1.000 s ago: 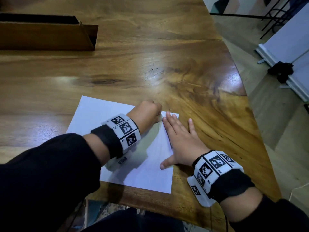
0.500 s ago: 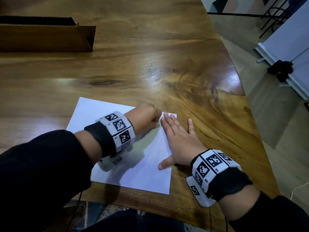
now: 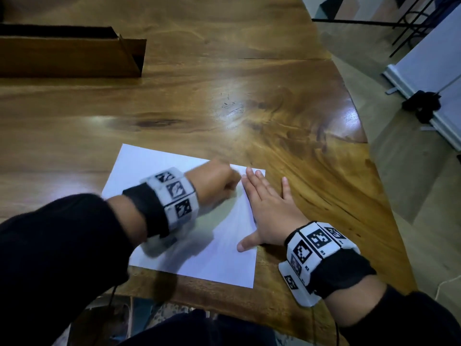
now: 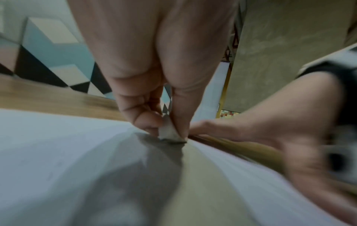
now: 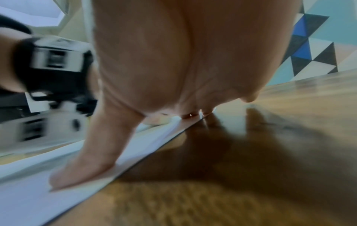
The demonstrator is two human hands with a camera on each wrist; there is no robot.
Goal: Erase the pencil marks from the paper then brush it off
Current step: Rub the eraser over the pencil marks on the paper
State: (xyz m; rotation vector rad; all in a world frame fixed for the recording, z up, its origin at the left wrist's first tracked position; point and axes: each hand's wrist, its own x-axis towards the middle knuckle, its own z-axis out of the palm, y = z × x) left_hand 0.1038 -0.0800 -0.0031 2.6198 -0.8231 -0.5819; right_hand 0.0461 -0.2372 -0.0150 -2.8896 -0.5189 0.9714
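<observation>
Fingers (image 4: 142, 116) of the left hand (image 3: 214, 183) curl in tight and pinch a small white eraser (image 4: 170, 133) against the thumb. Its bottom edge touches the paper (image 3: 174, 171), right under the fingertips, close to the sheet's far right corner. This hand looks blurry from the head view. Just beside it, the right hand (image 3: 269, 211) lies flat with straight fingers (image 3: 257, 183) and holds nothing. Those fingers and the thumb press on the right side of the paper, and the little finger rests off the sheet on the wooden table (image 3: 224, 96). The two hands are almost touching. I cannot make out pencil marks on the white sheet. Far past the left fingers, well apart from the paper, sits a long brown cardboard box (image 3: 69, 58). Both wrists wear white bands (image 3: 314, 245) with black square patterns.
</observation>
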